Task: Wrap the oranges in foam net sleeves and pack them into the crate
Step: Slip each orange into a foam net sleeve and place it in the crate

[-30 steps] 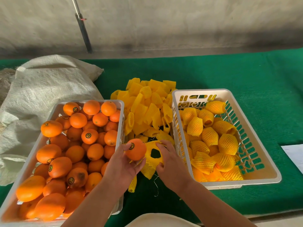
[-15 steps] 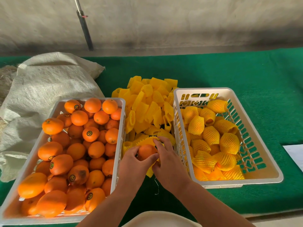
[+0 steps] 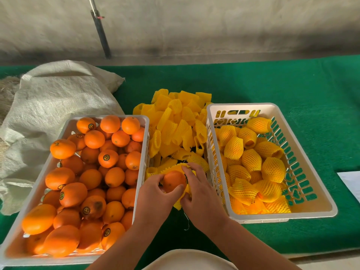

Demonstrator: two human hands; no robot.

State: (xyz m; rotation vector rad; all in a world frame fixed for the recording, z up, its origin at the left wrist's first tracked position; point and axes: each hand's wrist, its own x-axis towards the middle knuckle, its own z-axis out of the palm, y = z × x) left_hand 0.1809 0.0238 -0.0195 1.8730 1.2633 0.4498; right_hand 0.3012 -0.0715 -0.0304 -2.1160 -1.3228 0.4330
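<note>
**q:** how far along is this one? watching the head feed from my desk and can't quite call it.

**a:** i'd say less than halfway, going by the piles. the crate [image 3: 319,208] on the right holds a good heap of sleeved oranges [image 3: 251,159], filling most of its floor, with room left above. the tray [image 3: 143,121] on the left is packed with bare oranges [image 3: 91,172], clearly more than what's wrapped so far. so plenty left to do.

**q:** and the hands?

**a:** mid-wrap, i think. the left hand [image 3: 153,193] has its fingers curled round one orange [image 3: 173,181], gripping it just in front of the loose foam sleeves [image 3: 175,125] heaped on the green cloth [image 3: 292,84] between tray and crate. the right hand [image 3: 200,191] pinches a foam sleeve [image 3: 186,189] at the fruit's right side. the orange looks partly into the net's mouth, though how deep i can't tell, the fingers cover that bit.

**q:** anything else on the table?

**a:** a woven sack [image 3: 58,106] slumped behind the tray, and a white sheet [image 3: 350,184] at the right edge. spare sleeves look plentiful, so i doubt supply is the limit here.
</note>
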